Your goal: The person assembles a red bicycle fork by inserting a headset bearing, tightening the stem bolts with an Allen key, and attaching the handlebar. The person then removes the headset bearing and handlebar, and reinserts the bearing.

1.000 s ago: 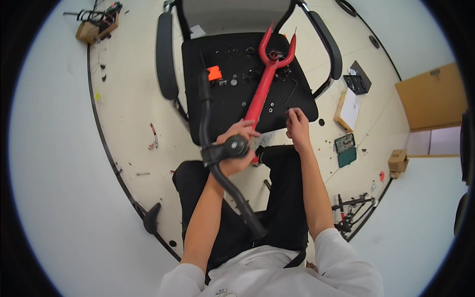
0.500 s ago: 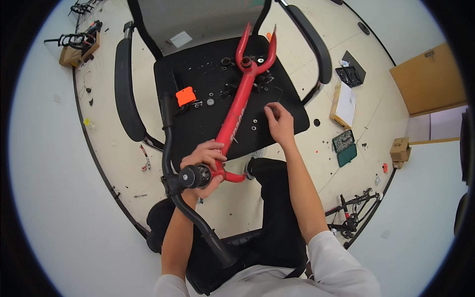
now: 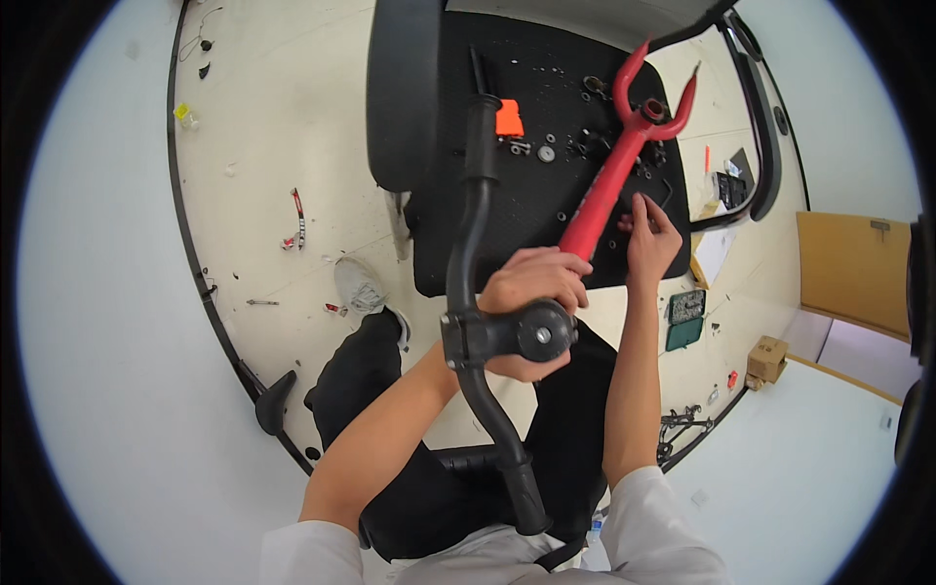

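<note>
**Steadying the fork while I pick hardware**

My left hand [image 3: 531, 292] is wrapped tight around the lower end of the red metal bicycle fork [image 3: 609, 166], right where the black handlebar with its stem clamp [image 3: 478, 322] meets it. The fork's two blades point away from me, resting across the black padded seat of the office chair [image 3: 546, 210]. My right hand [image 3: 651, 239] reaches onto the seat beside the fork, fingers pinched down among the small loose bolts and washers [image 3: 546, 153] — whether they have actually caught one, I cannot tell. An orange plastic piece [image 3: 508, 119] lies near them. I judge the trick here is to keep the left grip firm so the fork doesn't roll and scatter the hardware — and to pick with the fingertips, not sweep.
</note>
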A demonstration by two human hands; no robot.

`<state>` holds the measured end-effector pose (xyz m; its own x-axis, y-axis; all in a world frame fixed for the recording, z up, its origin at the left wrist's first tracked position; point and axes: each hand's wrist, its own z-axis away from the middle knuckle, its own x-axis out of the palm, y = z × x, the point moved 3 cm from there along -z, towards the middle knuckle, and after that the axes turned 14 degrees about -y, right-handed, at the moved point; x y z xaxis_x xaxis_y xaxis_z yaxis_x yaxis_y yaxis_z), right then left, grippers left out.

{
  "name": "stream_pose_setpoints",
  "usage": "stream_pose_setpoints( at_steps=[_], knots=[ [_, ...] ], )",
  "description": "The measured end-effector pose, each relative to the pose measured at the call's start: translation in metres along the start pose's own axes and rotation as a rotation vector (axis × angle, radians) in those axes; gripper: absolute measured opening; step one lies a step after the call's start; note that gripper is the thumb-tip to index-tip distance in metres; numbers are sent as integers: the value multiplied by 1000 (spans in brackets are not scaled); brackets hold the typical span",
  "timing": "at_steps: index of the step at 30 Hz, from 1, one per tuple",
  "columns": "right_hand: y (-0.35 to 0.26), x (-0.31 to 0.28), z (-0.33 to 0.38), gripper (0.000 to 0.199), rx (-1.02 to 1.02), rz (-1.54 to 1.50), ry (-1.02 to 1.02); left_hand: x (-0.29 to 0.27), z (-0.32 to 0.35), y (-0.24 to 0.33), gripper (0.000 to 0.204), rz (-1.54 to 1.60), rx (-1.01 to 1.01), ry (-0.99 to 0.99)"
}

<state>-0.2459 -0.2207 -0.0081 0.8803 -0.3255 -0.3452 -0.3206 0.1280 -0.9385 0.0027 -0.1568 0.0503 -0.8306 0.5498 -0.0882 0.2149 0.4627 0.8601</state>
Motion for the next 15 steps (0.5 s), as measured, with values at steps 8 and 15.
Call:
stream_pose_setpoints(
  at_steps=[8,15],
  knots=[
    [-4,6,-31,25,4,-84,26,-7,0,-5,21,90,-57,50],
    [-17,-5,-29,29,-64,279,3,-10,2,-8,24,103,-100,-53]
  ],
)
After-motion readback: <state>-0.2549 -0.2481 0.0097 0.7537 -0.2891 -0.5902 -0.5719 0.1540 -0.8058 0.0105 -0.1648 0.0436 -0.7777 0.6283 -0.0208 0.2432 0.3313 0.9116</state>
